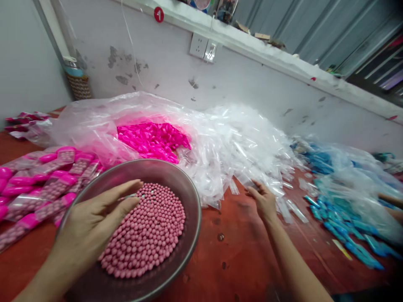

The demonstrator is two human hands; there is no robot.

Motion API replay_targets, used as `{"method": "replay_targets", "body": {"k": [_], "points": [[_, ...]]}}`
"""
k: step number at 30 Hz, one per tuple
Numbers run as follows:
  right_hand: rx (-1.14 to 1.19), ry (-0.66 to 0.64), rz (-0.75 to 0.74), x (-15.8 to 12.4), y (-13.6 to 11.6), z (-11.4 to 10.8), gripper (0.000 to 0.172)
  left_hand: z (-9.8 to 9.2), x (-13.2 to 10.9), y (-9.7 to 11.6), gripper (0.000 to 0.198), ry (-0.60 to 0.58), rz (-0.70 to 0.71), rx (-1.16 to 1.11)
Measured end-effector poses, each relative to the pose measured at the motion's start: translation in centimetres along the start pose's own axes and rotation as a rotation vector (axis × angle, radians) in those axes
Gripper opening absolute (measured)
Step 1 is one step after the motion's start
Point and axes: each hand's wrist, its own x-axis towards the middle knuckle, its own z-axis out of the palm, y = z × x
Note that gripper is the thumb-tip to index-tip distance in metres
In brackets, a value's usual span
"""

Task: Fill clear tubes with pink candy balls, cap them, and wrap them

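We're over the metal bowl (189, 197) at six o'clock on the red table (239, 251), and it's heaped with small pink beads (147, 235). Our left hand (97, 218) hangs above the bowl's nine o'clock rim, fingers loosely spread and gently curled, thumb up top, gripping nothing that we can see; the fingertips sit just over the top edge of the bead heap, near touching. Our right hand (262, 199) is out at two o'clock from the bowl, fingers narrowed onto the near edge of the pile of clear plastic sleeves (252, 142). Whether it has pinched one free sleeve or is only pressing on the pile, we cannot tell.

Risks, as we judge them: the beads are round and piled high toward the left rim, so a careless sweep of that left hand could roll them over the edge and across the table. The sleeves are slick and tangled, so a pull could drag several along at once.

Around us: filled tubes with pink caps (40, 184) lie at nine o'clock, just beside the bowl; loose pink caps (151, 140) sit in a bag at twelve o'clock; blue pieces (343, 235) lie at three o'clock, well apart, where another person's hand (390, 201) shows at the edge.
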Motion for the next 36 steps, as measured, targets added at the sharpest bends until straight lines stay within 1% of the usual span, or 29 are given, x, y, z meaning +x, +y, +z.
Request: {"method": "replay_targets", "body": {"k": [2, 3, 5, 8, 9, 11, 14, 16, 18, 20, 23, 25, 27, 29, 31, 33, 34, 36], "points": [[0.155, -0.058, -0.069, -1.9, -2.7, -0.6, 0.051, 1.0, -0.4, 1.1, 0.038, -0.105, 0.060, -0.030], [0.232, -0.122, -0.112, -2.8, -4.3, -0.7, 0.045, 1.6, -0.7, 1.5, 0.039, -0.160, 0.081, -0.055], [0.320, -0.291, -0.186, -4.5, -7.9, -0.1, 0.038, 2.6, -1.1, 2.3, 0.044, -0.250, 0.077, -0.128], [0.359, -0.574, -0.268, -6.6, -13.0, 2.2, 0.033, 3.7, -1.5, 2.8, 0.051, -0.322, -0.003, -0.325], [0.370, -0.660, -0.286, -7.1, -14.4, 3.2, 0.033, 3.8, -1.6, 2.8, 0.051, -0.328, -0.032, -0.404], [0.393, -0.791, -0.311, -8.0, -16.5, 5.3, 0.031, 3.6, -1.6, 2.6, 0.045, -0.300, -0.084, -0.509], [0.414, -0.902, -0.330, -8.9, -18.4, 8.0, 0.031, 2.5, -1.5, 1.8, 0.031, -0.197, -0.113, -0.510], [0.419, -0.943, -0.332, -9.2, -18.9, 9.1, 0.030, 1.5, -1.5, 1.1, 0.026, -0.145, -0.113, -0.492], [0.416, -0.965, -0.324, -9.1, -18.9, 9.6, 0.031, 0.5, -1.5, 0.5, 0.023, -0.120, -0.123, -0.495], [0.412, -0.947, -0.297, -8.5, -18.5, 9.8, 0.031, -0.8, -1.5, -0.1, 0.021, -0.070, -0.152, -0.520], [0.412, -0.899, -0.243, -7.4, -17.8, 9.9, 0.031, -2.6, -1.1, -1.0, 0.022, 0.068, -0.218, -0.562], [0.416, -0.926, -0.221, -7.1, -17.9, 10.3, 0.032, -3.3, -0.5, -1.5, 0.024, 0.101, -0.229, -0.571], [0.450, -0.979, -0.217, -7.3, -18.5, 11.1, 0.031, -3.2, 0.2, -1.9, 0.027, 0.079, -0.217, -0.582], [0.512, -0.984, -0.233, -7.8, -19.4, 12.0, 0.029, -2.6, 0.8, -2.2, 0.029, 0.050, -0.217, -0.610], [0.561, -0.933, -0.270, -8.1, -20.4, 12.9, 0.029, -2.1, 1.1, -2.6, 0.030, 0.016, -0.241, -0.633], [0.560, -0.876, -0.318, -7.9, -21.0, 13.8, 0.033, -1.9, 1.2, -3.0, 0.030, -0.007, -0.265, -0.638], [0.531, -0.846, -0.350, -7.6, -21.2, 14.2, 0.034, -2.0, 1.2, -3.2, 0.030, -0.004, -0.267, -0.625], [0.395, -0.800, -0.452, -6.9, -21.4, 15.1, 0.033, -2.5, 1.2, -3.4, 0.029, 0.028, -0.239, -0.542]]}}
